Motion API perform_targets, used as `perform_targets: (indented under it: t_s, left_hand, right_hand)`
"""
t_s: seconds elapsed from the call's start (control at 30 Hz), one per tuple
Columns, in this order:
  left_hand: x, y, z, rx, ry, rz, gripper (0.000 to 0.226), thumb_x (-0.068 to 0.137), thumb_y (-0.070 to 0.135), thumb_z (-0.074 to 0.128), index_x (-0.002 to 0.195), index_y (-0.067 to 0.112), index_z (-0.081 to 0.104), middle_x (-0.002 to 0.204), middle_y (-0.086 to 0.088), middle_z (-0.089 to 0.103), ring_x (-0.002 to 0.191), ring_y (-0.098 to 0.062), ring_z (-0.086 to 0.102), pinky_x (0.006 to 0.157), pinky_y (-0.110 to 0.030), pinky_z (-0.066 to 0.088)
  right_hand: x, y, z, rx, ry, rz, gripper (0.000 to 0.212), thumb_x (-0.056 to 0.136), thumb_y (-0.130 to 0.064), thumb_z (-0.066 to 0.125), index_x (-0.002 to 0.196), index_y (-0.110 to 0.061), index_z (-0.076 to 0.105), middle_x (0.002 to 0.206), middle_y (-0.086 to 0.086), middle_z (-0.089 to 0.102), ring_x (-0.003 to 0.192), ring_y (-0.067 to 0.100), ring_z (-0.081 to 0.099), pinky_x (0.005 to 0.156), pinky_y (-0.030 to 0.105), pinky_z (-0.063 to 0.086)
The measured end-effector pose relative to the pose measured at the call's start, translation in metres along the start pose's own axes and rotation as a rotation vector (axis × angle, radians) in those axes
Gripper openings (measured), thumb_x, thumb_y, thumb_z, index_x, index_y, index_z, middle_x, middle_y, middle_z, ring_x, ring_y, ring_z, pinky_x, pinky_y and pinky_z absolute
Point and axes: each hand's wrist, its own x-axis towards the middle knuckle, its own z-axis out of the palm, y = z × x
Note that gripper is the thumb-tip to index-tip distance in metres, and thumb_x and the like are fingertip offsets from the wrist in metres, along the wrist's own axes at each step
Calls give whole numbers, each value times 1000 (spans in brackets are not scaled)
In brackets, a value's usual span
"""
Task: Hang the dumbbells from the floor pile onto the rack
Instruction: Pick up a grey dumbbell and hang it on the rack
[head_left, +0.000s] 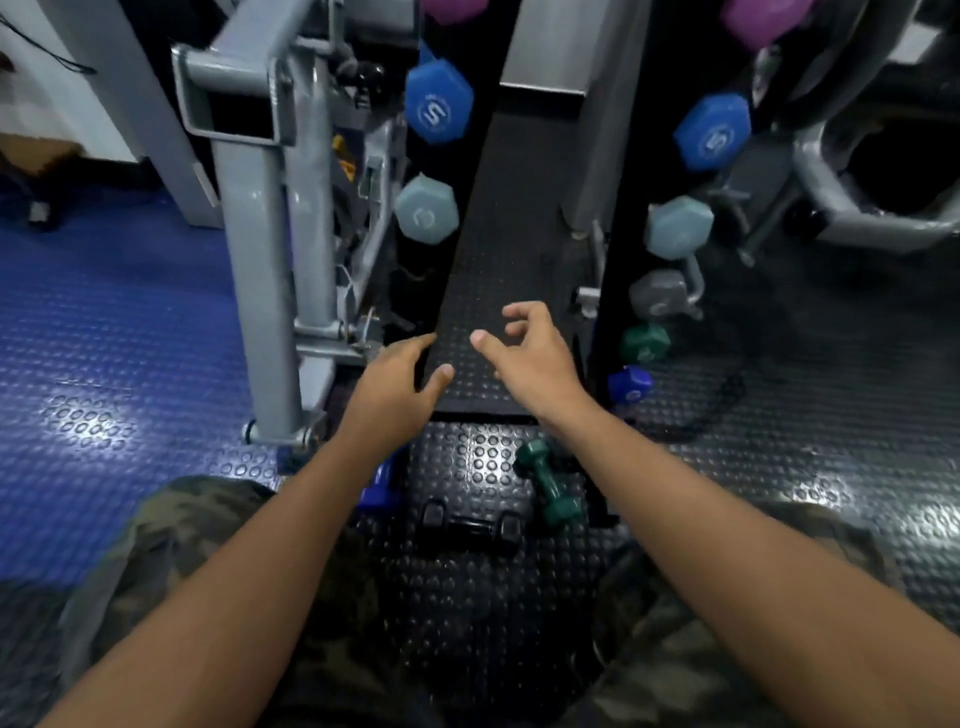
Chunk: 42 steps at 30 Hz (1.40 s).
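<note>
Both hands reach out empty above the floor pile, the left hand (397, 387) with relaxed fingers, the right hand (524, 353) loosely curled. Below them lie a green dumbbell (551, 483), a black dumbbell (470, 527) and a blue dumbbell (382, 483), just before the rack (621, 218).

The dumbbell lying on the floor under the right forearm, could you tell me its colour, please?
Green dumbbell; the head view shows it.

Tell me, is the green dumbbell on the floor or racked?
On the floor: the green dumbbell lies flat on the black mat.
</note>
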Motion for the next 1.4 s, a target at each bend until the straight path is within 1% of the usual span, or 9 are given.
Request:
perform_targets:
  t_s: [0.1,0.2,0.3,0.4,0.6,0.83,0.97,1.13,1.4]
  left_hand:
    - [-3,-8,20,38,-108,-13,68,101,47,63,159,20,41,159,-10,46,139,-30,51,114,-48,45]
    - [-1,-14,40,128,-156,-32,71,101,50,60,162,24,34,168,-9,33,151,-31,37,119,-55,37]
    - [7,-15,59,194,-224,-33,71,102,51,58,163,26,32,170,-7,29,148,-32,41,121,-58,33]
    - [19,-13,82,192,-283,-9,71,103,52,55,164,28,29,171,-6,25,149,-32,40,121,-59,31]
    - [45,-19,137,258,-396,4,72,102,53,55,164,32,23,172,-4,23,147,-28,44,124,-59,28]
    - [64,-41,187,291,-520,-71,70,105,51,51,165,32,20,172,-3,23,154,-26,33,127,-59,20]
    - [68,-58,213,322,-574,-134,71,105,53,49,165,32,19,171,-4,24,151,-26,37,127,-59,20]
    - [61,-79,235,388,-681,-178,70,105,55,47,165,33,18,172,-2,22,149,-24,42,127,-60,16]
    - [57,-95,245,392,-675,-198,70,104,55,48,165,35,20,171,0,24,151,-23,38,127,-61,16]
  right_hand:
    - [-9,31,-6,-89,20,0,51,93,-46,75,132,-24,50,130,0,54,115,19,61,93,35,52]
    - [-15,64,-10,-190,-13,10,55,94,-44,74,137,-23,47,136,2,50,118,17,57,97,34,51]
    - [-18,99,-12,-289,-72,31,55,98,-38,72,141,-20,43,143,3,44,111,9,48,90,18,41]
    - [-12,133,-9,-351,-91,85,55,97,-33,73,140,-16,44,142,7,45,111,14,49,92,23,39]
    - [9,194,-6,-344,-81,253,56,96,-35,75,140,-16,45,140,9,46,111,25,61,96,35,51]
    - [33,262,-5,-266,-35,417,58,96,-29,75,141,-17,42,139,13,46,100,24,57,90,34,49]
    - [33,300,-3,-232,-12,538,62,95,-28,76,144,-12,41,142,15,45,99,23,56,95,35,51]
    - [28,335,6,-219,-5,636,61,96,-28,74,144,-10,41,138,17,46,95,24,56,85,33,49]
    - [54,362,21,-137,18,666,63,96,-32,73,146,-10,41,139,16,45,100,28,60,84,37,52]
